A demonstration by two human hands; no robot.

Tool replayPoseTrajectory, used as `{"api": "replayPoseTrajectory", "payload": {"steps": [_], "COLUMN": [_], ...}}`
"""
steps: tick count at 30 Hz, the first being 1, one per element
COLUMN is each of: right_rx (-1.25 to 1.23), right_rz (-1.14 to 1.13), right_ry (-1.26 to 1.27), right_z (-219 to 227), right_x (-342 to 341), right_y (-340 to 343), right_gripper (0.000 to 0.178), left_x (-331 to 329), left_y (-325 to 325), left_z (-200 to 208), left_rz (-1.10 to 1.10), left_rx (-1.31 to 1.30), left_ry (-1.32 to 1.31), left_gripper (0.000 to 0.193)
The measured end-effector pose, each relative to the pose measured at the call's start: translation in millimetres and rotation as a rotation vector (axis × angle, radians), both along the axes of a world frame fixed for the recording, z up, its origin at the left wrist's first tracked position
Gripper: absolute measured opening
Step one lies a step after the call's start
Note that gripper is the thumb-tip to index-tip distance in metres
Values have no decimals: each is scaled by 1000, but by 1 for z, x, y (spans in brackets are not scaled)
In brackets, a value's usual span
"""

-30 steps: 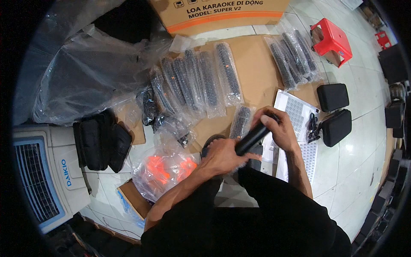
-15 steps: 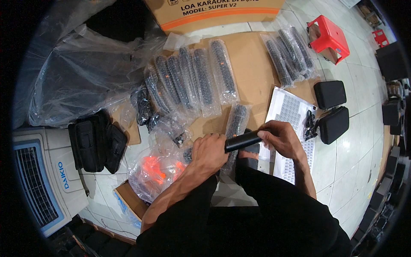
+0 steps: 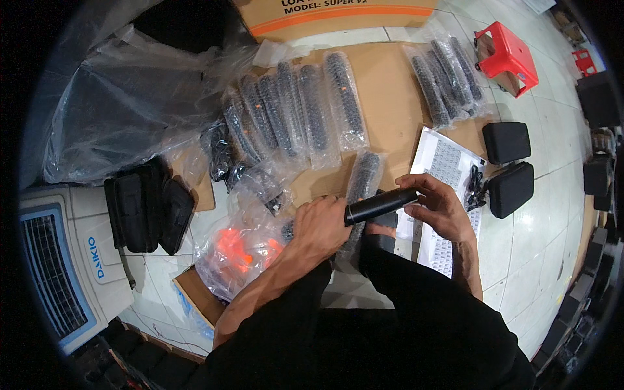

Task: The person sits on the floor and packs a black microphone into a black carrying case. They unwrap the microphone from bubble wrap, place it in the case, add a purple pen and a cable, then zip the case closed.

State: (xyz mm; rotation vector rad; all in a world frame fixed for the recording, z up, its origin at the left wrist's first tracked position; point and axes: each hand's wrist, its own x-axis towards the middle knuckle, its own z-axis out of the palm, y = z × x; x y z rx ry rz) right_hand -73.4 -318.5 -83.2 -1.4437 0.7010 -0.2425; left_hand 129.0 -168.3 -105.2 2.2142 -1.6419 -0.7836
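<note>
Above the person's black-clothed knees, one black cylinder [image 3: 381, 207] lies slantwise between the two hands, its right end a little farther away. The left grip [image 3: 322, 224] is closed around the left end, back of the hand uppermost; the right grip [image 3: 442, 207] is at the other end, thumb and fingers parted about the tip, and whether they press on it I cannot tell. To the left stand one open cardboard carton [image 3: 201, 296] and, just beyond it, one clear bag [image 3: 214, 270] with bright orange pieces inside. Just past the cylinder lies one bubble-wrapped tube [image 3: 365, 172]. To the right are white printed sheets [image 3: 442, 156], at least two, then one bundle of black cable [image 3: 474, 185] and two black zip cases [image 3: 508, 143]. More black cases [image 3: 136, 211] sit far left in a pile too dark to count, beside one air cooler [image 3: 97, 234]. Farther off, a cardboard sheet [image 3: 390, 84] bears what look like six wrapped tubes [image 3: 316, 117] side by side and about four more [image 3: 445, 78] bunched at the right. Beyond these are one red stool [image 3: 513, 55] and one large orange-striped box [image 3: 344, 23].
</note>
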Motion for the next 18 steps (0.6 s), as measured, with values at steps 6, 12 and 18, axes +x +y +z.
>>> {"api": "replayPoseTrajectory", "payload": {"steps": [6,12,18], "right_rx": [77,30,-39], "right_rz": [40,20,-101], "right_ry": [345,-14,105], "right_z": [4,7,7], "right_x": [5,2,-7], "right_y": [-2,-2,-20], "right_gripper": [37,40,22], "left_x": [0,1,0], "left_y": [1,-2,-8], "left_z": [-1,0,11], "left_rz": [-8,6,-6], "left_rx": [42,89,197], "left_ry": [15,82,140], "left_gripper": [18,21,25]}}
